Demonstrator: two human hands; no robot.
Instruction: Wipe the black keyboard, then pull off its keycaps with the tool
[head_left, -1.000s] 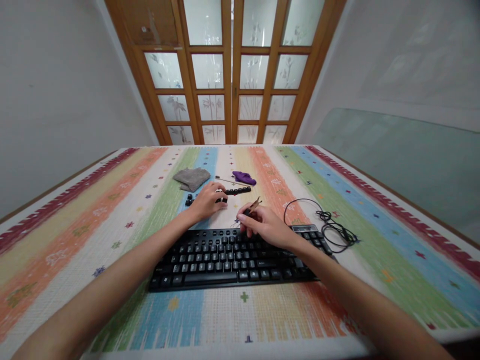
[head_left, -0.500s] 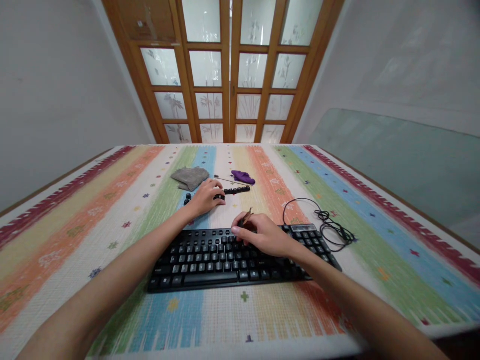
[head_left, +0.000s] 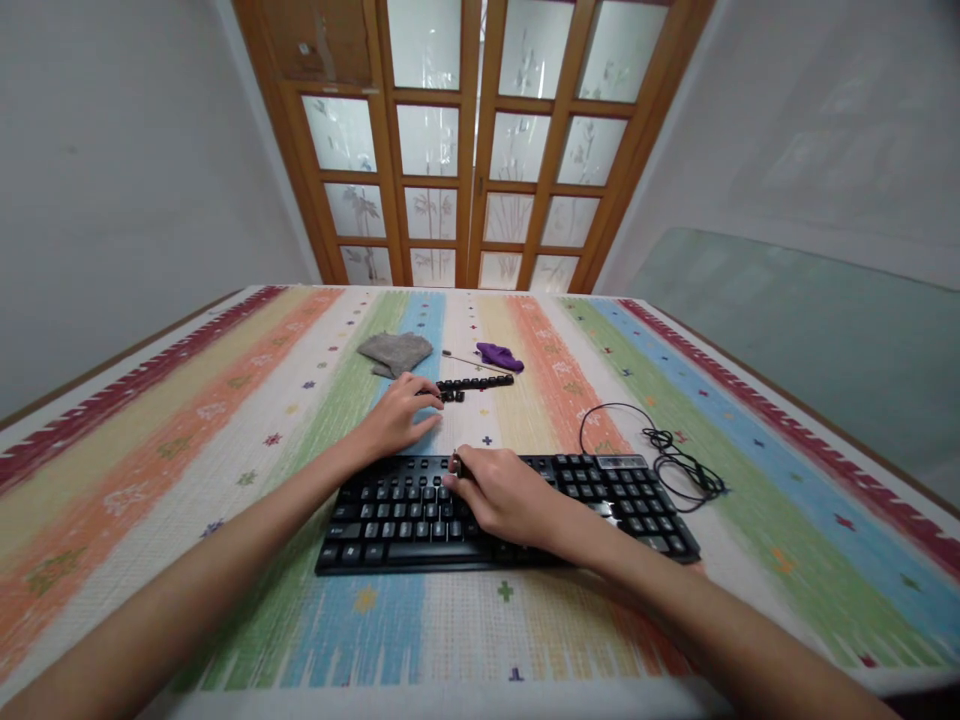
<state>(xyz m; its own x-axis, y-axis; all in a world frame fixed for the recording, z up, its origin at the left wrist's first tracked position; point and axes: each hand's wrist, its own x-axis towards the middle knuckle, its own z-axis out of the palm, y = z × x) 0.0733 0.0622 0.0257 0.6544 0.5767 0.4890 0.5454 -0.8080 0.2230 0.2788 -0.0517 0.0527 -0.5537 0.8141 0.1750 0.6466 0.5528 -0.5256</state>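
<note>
A black keyboard [head_left: 435, 551] lies across the near part of the table, with bare spots among its keys. My right hand [head_left: 499, 490] is closed over its middle, wrapped round a small dark object [head_left: 457, 463] whose kind I cannot make out. Beyond the keyboard, my left hand [head_left: 405, 412] has its thumb apart and its fingertips reaching to loose black keycaps [head_left: 453, 397]. Just behind these runs a row of several more keycaps [head_left: 480, 382]. Part of the loose keycaps is hidden by my left fingers.
A grey cloth [head_left: 396, 352] and a purple cloth [head_left: 499, 356] lie farther back, with a thin rod [head_left: 476, 360] between them. The keyboard's cable [head_left: 686, 470] is coiled at the right. A striped tablecloth [head_left: 292, 500] covers the table.
My right hand has turned, and the brownish piece that stuck up from its fingers no longer shows. My left hand has drawn back a little from the keycaps, its thumb now apart.
</note>
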